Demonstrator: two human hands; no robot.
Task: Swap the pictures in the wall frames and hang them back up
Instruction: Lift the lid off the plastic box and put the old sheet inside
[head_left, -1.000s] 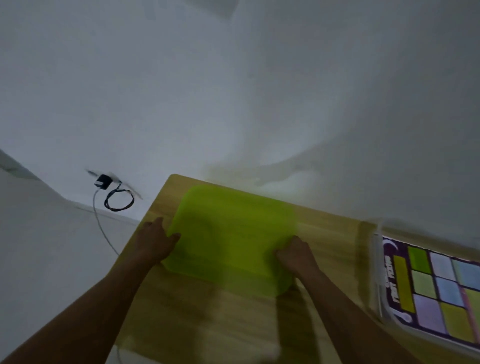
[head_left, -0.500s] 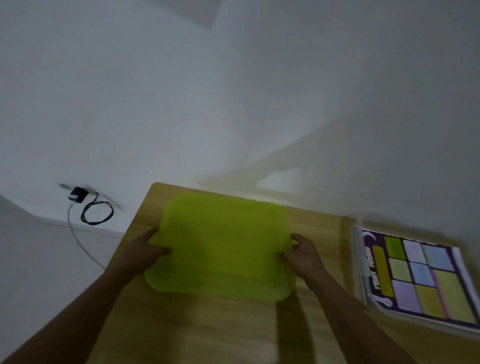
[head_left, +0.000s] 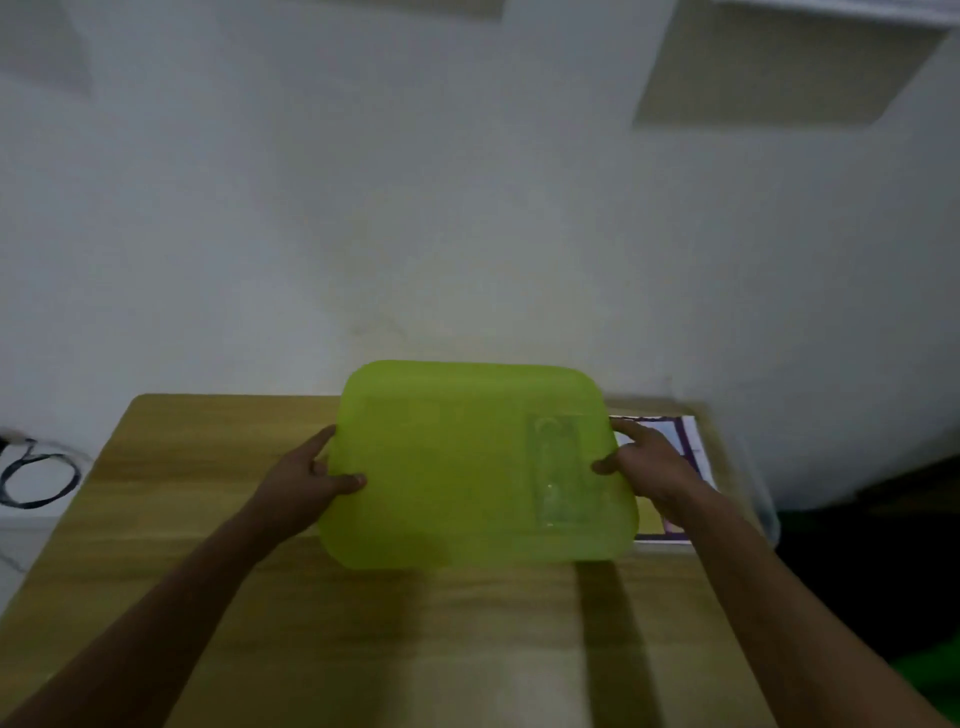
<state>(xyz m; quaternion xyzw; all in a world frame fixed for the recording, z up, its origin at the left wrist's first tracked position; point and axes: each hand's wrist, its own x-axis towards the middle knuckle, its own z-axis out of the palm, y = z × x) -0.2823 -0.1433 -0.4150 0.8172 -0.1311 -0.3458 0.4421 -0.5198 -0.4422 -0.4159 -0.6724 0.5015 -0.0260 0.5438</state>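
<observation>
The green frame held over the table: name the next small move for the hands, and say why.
Probably lower the green frame flat onto the bare wood of the table, to the left of the colourful picture. The left hand and right hand grip its side edges, its right part overlaps that picture, and both hands are occupied, so nothing can be opened until it rests.

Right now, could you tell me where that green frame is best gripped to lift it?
By its two short side edges, coming in from left and right. The green frame is a wide, flat panel with rounded corners; the left hand and right hand already pinch those opposite edges.
</observation>
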